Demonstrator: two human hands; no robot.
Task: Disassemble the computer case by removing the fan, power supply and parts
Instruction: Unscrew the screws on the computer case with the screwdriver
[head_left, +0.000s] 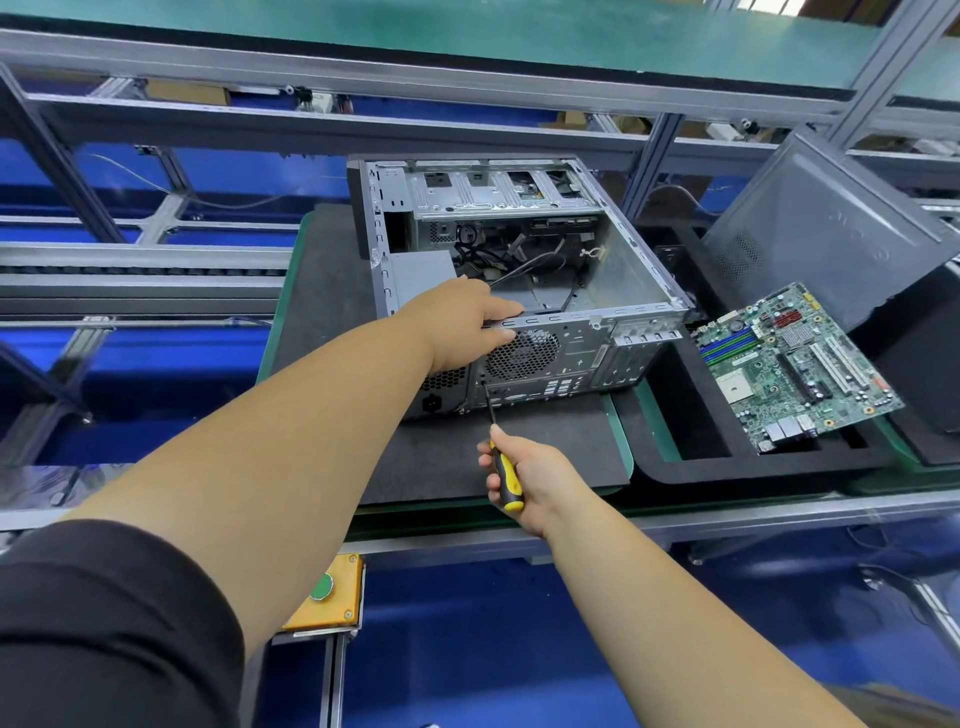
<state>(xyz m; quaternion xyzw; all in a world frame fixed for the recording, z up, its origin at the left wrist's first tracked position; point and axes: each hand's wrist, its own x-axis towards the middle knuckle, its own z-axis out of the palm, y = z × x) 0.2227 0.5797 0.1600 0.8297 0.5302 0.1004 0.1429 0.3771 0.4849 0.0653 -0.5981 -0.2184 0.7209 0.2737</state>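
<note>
Screwdriver (503, 457) work at the rear fan grille (522, 355): right hand (524, 475) grips the handle, tip on a screw at seven o'clock of the grille. Left hand (470, 325) clamps the computer case (519, 291) rim. Next, probably turn it out, pressing squarely.

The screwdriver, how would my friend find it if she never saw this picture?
Start at the big open computer case on the dark mat. Below its back panel, the right hand grips the screwdriver, its thin dark shaft reaching up to the panel beside the round fan grille. It is the only thing here with a yellow-and-black handle.
</note>
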